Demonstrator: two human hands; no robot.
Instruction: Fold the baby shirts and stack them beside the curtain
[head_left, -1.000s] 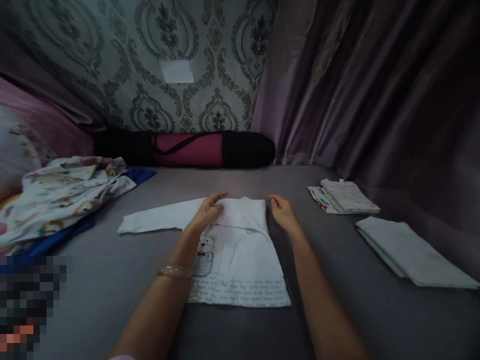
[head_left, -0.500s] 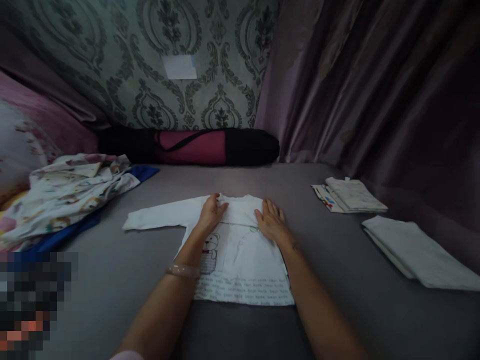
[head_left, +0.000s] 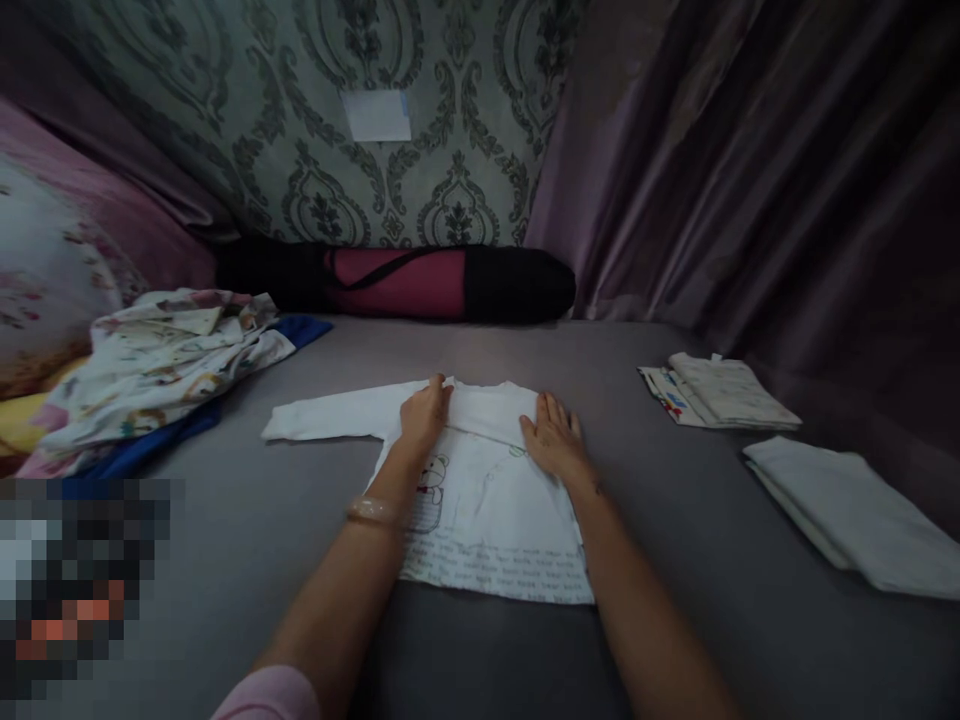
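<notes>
A small white long-sleeved shirt (head_left: 487, 510) with a bear print lies flat on the grey bed surface (head_left: 315, 520). Its right sleeve is folded across the chest; its left sleeve (head_left: 322, 420) stretches out to the left. My left hand (head_left: 424, 412) rests on the shirt near the collar, fingers together, a bangle on the wrist. My right hand (head_left: 553, 440) lies flat, palm down, on the shirt's right shoulder over the folded sleeve. Neither hand grips anything.
A heap of printed and blue clothes (head_left: 161, 365) lies at the left. Two folded garments (head_left: 716, 392) (head_left: 847, 510) sit at the right by a purple curtain (head_left: 750, 170). A pink and black roll (head_left: 405, 283) lies along the patterned wall. A blurred patch covers the lower left.
My right hand has come from the shirt's right edge onto its shoulder and pressed flat. My left hand has stayed near the collar. The view shifted slightly.
</notes>
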